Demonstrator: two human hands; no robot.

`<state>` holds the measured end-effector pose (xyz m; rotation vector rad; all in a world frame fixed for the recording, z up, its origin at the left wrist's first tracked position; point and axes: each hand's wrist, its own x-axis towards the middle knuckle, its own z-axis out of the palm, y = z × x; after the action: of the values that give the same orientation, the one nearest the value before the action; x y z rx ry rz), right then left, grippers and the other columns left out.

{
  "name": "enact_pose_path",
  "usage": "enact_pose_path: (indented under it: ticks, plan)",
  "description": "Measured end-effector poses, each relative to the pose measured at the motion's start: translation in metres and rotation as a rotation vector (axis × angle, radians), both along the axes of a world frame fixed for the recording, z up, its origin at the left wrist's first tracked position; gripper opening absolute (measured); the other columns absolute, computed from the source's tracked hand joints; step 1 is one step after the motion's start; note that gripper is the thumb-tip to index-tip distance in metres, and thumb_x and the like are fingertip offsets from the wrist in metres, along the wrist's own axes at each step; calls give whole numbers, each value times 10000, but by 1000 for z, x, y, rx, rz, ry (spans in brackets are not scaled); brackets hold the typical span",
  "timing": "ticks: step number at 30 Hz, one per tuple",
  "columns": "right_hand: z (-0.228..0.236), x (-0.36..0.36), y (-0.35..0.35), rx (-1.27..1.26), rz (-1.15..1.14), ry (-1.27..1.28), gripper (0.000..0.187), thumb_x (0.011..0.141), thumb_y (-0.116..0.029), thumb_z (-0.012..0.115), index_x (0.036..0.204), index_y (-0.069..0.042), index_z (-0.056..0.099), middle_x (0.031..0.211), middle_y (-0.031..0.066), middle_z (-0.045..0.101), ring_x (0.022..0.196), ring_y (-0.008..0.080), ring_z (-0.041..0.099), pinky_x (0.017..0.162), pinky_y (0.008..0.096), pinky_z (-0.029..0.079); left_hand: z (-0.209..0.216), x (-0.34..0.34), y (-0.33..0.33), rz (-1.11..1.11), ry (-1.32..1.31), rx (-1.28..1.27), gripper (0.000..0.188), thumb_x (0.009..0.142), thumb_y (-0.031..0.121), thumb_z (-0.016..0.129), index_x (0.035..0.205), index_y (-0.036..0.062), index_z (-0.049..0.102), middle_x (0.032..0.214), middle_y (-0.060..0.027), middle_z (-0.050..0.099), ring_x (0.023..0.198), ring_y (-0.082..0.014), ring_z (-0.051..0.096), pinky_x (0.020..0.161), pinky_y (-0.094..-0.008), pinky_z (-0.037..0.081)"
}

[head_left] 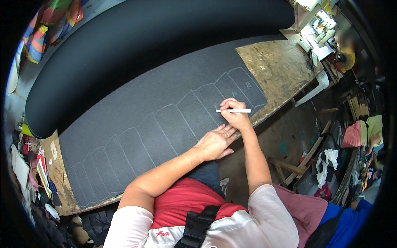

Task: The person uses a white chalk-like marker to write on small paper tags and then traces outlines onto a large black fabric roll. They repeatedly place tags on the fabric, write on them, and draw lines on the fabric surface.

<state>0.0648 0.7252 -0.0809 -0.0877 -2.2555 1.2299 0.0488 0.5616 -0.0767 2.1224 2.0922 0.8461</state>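
Observation:
A dark grey sheet of material (128, 109) lies across the wooden table (285, 62). Pale drawn lines divide it into a row of curved-topped panels along the near side, with small pale marks in the right-hand ones. Between its fingers my right hand (237, 119) holds a slim white pen (243, 110), tip against the sheet inside a panel toward the right. My left hand (215, 143) rests flat at the sheet's near edge, fingers stretched out, just left of and below the right hand. It holds nothing.
A thick black roll (165, 20) runs along the table's far side, joined to the sheet. Sewing equipment (324, 35) stands at the far right. A white plastic chair (314, 89) and wooden pieces (295, 171) are right of the table. Cloth scraps (25, 165) pile up left. Other people are at the right.

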Motion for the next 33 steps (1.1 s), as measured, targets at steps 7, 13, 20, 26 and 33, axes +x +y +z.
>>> enact_pose_path:
  ticks: [7,13,20,26,33]
  plan:
    - [1,-4,-2,31,-66,49,60,705,-34,638,712,18,608,733,116,642,645,194,622,564,312,479,0,-2,-6,-67,-214,115,341,755,361,717,837,31,703,988,-104,686,1085,-270,604,974,-410,457]
    - [20,-6,-29,-52,152,-66,86,715,-59,663,782,-5,668,762,128,659,737,258,647,645,329,513,1,-2,-6,-139,-275,206,341,745,365,686,660,34,675,782,-89,682,887,-264,651,836,-364,514]
    - [10,-7,-48,35,215,1,75,675,-48,655,740,-10,651,727,129,648,764,280,637,669,347,513,2,1,-14,-139,-338,88,243,712,277,722,671,40,686,799,-87,692,832,-224,672,688,-341,544]
    - [12,-6,-53,82,101,26,69,683,-47,641,727,4,625,729,132,641,711,266,637,613,347,506,-3,14,-22,-160,-419,267,284,705,311,688,651,35,655,713,-104,652,746,-290,641,817,-362,522]
    - [29,-10,-101,-20,236,-123,109,726,-74,663,805,2,666,738,147,652,704,270,646,632,353,511,9,34,-78,-246,-547,-87,282,749,282,709,829,12,685,899,-133,685,874,-296,654,790,-392,529]
